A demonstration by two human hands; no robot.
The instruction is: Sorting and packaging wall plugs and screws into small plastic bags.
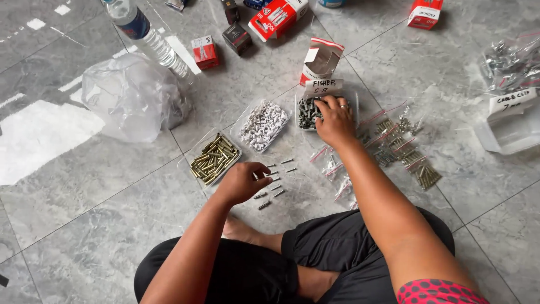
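Observation:
My left hand (243,181) hovers low over the grey tiled floor with its fingers curled together beside a loose row of small grey plugs (274,181); whether it pinches one is unclear. My right hand (335,119) reaches into a clear tray of dark grey plugs (307,112), fingers curled down among them. Between the hands stand a clear tray of white clips (262,125) and a clear tray of brass-coloured anchors (214,159).
Small zip bags of screws (400,147) lie right of my right arm. An open red-and-white carton (320,59) stands behind the trays. A crumpled plastic bag (134,97), a water bottle (147,35), small red boxes (204,52) and a labelled clear container (514,126) surround the spot.

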